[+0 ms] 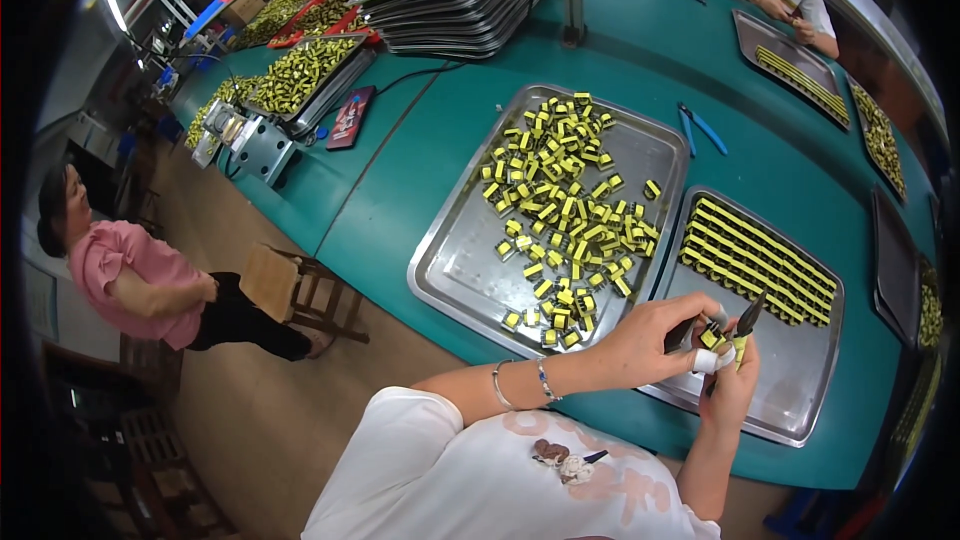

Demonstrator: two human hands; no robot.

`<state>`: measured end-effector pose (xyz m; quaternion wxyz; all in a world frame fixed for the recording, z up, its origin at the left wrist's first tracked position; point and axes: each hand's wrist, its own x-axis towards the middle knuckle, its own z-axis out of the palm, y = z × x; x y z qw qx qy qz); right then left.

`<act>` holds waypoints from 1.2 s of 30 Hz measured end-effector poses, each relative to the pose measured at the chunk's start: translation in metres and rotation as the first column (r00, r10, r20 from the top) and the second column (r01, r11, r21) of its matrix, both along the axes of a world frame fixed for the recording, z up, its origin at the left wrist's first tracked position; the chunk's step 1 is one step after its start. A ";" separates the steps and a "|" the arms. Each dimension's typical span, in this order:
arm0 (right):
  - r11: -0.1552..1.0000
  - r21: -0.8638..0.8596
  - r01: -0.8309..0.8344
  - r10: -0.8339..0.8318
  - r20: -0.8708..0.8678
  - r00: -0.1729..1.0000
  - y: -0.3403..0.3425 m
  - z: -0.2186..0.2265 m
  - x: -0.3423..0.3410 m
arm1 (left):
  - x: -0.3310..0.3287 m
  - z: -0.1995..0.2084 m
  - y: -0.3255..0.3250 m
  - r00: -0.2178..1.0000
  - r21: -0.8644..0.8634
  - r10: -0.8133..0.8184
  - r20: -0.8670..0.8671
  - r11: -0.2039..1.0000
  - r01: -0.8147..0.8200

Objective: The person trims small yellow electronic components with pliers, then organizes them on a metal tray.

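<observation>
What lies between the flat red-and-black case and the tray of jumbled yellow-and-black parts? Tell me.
In the head view, green tabletop lies between the flat case and the tray of jumbled parts, crossed by a dark seam.

The component (711,338) is a small block with a yellow wrap and dark sides, held tilted in the fingers (683,311) above the tray. The hand tool (750,315), dark and tapered, is positioned just beside it; its grip is largely hidden.
</observation>
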<state>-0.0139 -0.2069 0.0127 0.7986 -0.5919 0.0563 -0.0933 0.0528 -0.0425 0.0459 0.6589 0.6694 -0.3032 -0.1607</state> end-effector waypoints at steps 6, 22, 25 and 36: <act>0.998 0.069 0.009 -0.009 -0.001 1.000 0.006 0.007 0.001 | -0.001 -0.002 -0.001 0.999 -0.061 -0.035 -0.006 0.998 0.034; 0.992 -0.112 0.057 -0.057 0.005 0.998 0.003 0.015 -0.004 | -0.003 -0.001 0.001 0.988 -0.054 -0.088 -0.130 0.995 0.082; 0.989 -0.146 -0.007 0.012 0.035 0.999 0.002 0.032 0.001 | -0.004 -0.007 0.002 0.934 -0.305 -0.085 -0.348 0.952 -0.027; 0.659 -0.750 0.055 0.105 0.165 0.981 -0.014 0.045 -0.004 | 0.004 -0.002 0.013 0.835 -0.384 -0.245 -0.492 0.922 0.044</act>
